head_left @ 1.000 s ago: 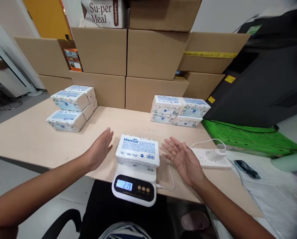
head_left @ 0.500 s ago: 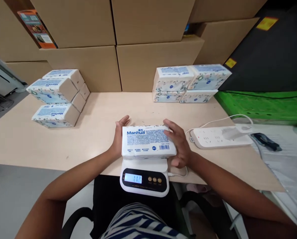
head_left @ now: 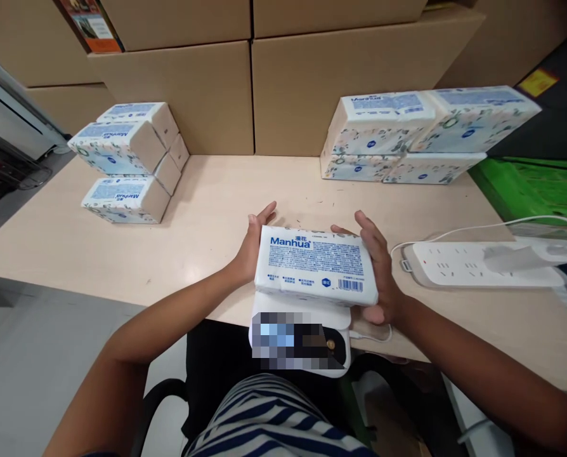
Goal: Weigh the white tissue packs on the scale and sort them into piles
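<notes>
A white soft pack of Manhua tissues (head_left: 316, 263) lies label up over a white digital scale (head_left: 302, 303), covering most of its platform. My left hand (head_left: 254, 244) is against the pack's left end, thumb and fingers pointing forward. At the right end, my right hand (head_left: 381, 273) cups the pack, with its thumb low at the near corner and its fingers along the far side. Together the two hands hold the pack between them. Whether it is lifted off the scale I cannot tell. The scale's display is blurred out by pixelation.
Stacked tissue packs stand at the left (head_left: 126, 162) and back right (head_left: 383, 136). Cardboard boxes (head_left: 174, 101) line the back of the table (head_left: 207, 209). To the right are a white power strip (head_left: 455, 265) with cables and a green crate (head_left: 535, 190).
My head view has shifted, bringing things closer and lower at the back. My right hand's fingers have moved off the pack's top to its end. The pack stays over the scale.
</notes>
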Demonstrator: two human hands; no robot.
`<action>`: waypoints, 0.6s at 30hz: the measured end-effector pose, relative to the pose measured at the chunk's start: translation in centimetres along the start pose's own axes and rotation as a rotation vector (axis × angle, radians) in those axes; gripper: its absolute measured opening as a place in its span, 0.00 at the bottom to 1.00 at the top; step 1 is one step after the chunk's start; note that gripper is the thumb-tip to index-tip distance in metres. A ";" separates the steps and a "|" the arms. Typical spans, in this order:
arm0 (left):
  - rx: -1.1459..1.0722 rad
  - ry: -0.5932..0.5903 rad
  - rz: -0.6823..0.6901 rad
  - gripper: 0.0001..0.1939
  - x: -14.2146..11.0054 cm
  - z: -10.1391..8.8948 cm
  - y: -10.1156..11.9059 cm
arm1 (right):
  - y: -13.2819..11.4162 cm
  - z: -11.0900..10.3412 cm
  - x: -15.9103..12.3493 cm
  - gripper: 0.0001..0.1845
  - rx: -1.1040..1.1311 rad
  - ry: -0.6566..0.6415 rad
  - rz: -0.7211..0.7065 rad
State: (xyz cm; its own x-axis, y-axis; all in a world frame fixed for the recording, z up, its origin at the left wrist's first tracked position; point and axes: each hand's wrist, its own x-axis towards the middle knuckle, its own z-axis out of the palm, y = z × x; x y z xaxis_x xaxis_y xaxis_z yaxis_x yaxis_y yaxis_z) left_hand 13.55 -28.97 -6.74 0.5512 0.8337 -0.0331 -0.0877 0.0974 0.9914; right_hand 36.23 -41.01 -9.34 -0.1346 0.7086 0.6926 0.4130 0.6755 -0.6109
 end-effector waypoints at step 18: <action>0.021 0.064 0.057 0.43 -0.1 0.1 0.7 | 0.3 -0.1 -1.2 0.63 -0.096 0.083 0.204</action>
State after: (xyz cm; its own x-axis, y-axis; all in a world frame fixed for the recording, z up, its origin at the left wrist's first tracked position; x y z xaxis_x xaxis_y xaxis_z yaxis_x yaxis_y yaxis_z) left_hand 13.49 -29.08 -6.05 0.4915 0.8707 0.0158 -0.0993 0.0380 0.9943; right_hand 36.61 -41.72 -10.32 0.0334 0.8068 0.5898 0.5080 0.4945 -0.7053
